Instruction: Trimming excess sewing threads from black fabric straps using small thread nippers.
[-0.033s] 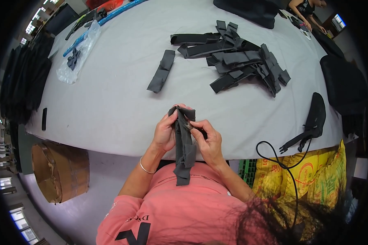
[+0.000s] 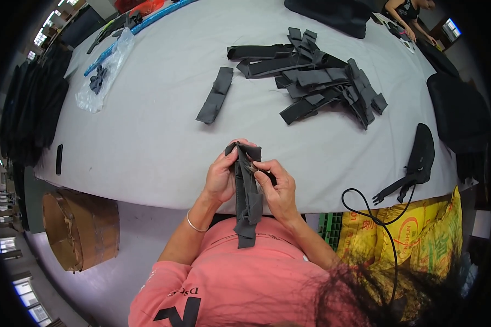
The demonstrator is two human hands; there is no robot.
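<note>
Both hands meet at the near edge of the grey bench, clamped on one dark grey fabric strip. Left hand grips the strip's left edge near its folded top, thumb across the front. Right hand pinches the right edge just beside it, fingers curled. Strip hangs from the hands, over the bench edge, lower end lying against the pink shirt. Silver bangle on the left wrist.

Around: a single folded strip piece lies alone mid-bench, well apart from the hands. Beyond it to the right, a loose heap of dark strips, overlapping at angles. Clear plastic bag toward the far left, next to a blue rod. A black curved piece sits at the right bench edge; a black cable loops below it, over yellow sacks. Cardboard box on the floor, lower left. Stack of black panels off the left edge. Nothing lies between the hands and the heap.
</note>
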